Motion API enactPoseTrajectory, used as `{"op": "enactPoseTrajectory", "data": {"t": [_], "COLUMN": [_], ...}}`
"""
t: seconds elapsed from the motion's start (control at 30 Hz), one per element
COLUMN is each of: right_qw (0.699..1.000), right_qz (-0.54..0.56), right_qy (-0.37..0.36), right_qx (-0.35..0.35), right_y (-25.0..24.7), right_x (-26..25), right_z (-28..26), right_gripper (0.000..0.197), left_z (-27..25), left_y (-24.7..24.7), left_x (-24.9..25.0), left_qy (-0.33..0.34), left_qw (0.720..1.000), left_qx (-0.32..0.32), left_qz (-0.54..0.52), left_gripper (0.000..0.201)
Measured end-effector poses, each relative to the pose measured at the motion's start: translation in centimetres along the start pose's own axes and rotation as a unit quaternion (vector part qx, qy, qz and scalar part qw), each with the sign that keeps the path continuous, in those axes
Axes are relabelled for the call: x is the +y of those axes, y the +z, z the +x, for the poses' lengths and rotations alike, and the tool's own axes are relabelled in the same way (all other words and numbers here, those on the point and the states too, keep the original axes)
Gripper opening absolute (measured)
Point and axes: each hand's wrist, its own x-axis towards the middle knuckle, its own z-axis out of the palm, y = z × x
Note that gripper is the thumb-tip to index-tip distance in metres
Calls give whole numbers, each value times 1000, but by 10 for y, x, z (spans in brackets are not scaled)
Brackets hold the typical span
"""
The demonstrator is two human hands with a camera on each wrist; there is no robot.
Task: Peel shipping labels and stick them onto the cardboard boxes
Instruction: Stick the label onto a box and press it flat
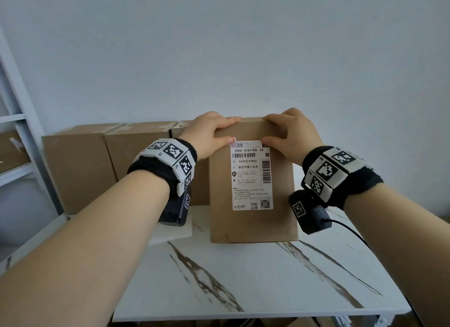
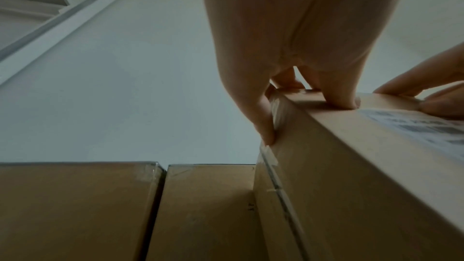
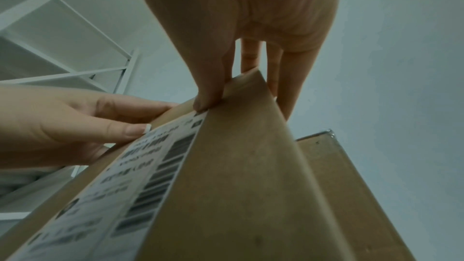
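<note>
On the desk (image 1: 243, 278), both hands, left hand (image 1: 209, 131) and right hand (image 1: 292, 134), curled over the upright cardboard box (image 1: 253, 224) top, thumbs pressing the shipping label (image 1: 250, 175) corners, apparently to seat it.

From my seat, the fine print on the white printed shipping label (image 1: 252, 175) is too small for me to read, and both wrist views blur it to grey bars. My left hand (image 1: 211, 132) and right hand (image 1: 293, 131) fold their fingers over the upright brown cardboard box (image 1: 253, 224), so the fingertips behind it are hidden. That box covers part of the row of brown cardboard boxes (image 1: 80, 166) behind.
</note>
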Motion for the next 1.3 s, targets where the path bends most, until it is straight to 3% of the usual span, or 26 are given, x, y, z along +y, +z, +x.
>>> {"op": "enactPoseTrajectory", "data": {"t": [0.23, 0.5, 0.67, 0.83, 1.03, 1.17, 1.3], "right_qw": [998, 1000, 1000, 998, 984, 967, 955], "right_qz": [-49, -2, -3, -49, -156, -236, -273], "right_qy": [32, 8, -23, -26, -25, -36, -41], "right_qx": [16, 14, -4, -41, -80, -93, -106], "right_y": [7, 3, 3, 1, 3, 5, 4], "right_x": [-10, -3, 6, 8, 0, -5, -5], "right_z": [-5, 0, -4, -10, -25, -33, -35], "right_gripper": [66, 48, 56, 85, 134, 155, 165], "left_z": [-2, 2, -4, -16, -29, -33, -34], "left_y": [7, 7, 6, 8, 12, 12, 11], "left_x": [7, 4, 3, 14, 25, 31, 34], "left_qy": [-15, -14, -2, -24, -44, -46, -51], "left_qw": [999, 998, 999, 997, 986, 972, 972], "left_qx": [28, 56, 34, -10, -37, -52, -43], "left_qz": [24, -10, -4, 70, 157, 223, 224], "left_gripper": [67, 48, 63, 102, 133, 142, 137]}}
